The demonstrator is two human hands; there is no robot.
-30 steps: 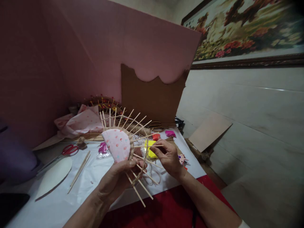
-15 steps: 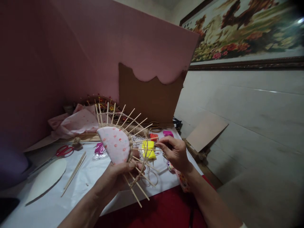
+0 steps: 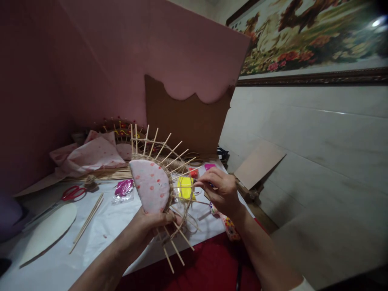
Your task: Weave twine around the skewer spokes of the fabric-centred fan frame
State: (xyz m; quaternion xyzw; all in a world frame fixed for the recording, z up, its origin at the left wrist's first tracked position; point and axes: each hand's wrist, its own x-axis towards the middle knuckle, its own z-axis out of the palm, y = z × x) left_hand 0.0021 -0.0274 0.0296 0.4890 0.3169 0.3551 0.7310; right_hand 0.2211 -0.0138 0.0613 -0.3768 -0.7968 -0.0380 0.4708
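My left hand (image 3: 156,220) grips the lower edge of a half-round woven piece (image 3: 151,186) covered in pale pink cloth with small red prints. Thin wooden sticks (image 3: 155,141) fan out from its curved, twine-wound rim. Brown twine (image 3: 176,155) runs in a wide arc across the sticks near their outer ends, and loose loops of it hang below. With thumb and fingers pinched, my right hand (image 3: 220,190) holds the twine at the tip of a stick on the right side. Whether the stick is also pinched is hard to see.
On the white-covered table lie red-handled scissors (image 3: 72,193), a pale oval board (image 3: 50,232), loose sticks (image 3: 87,222), and yellow (image 3: 185,188) and magenta packets (image 3: 124,188). Pink cloth (image 3: 91,153) is bunched behind. A brown cardboard panel (image 3: 182,121) stands at the back.
The woven piece has turned slightly clockwise in my left hand. My right hand stays pinched by the sticks' outer ends, and the whole view has shifted a little.
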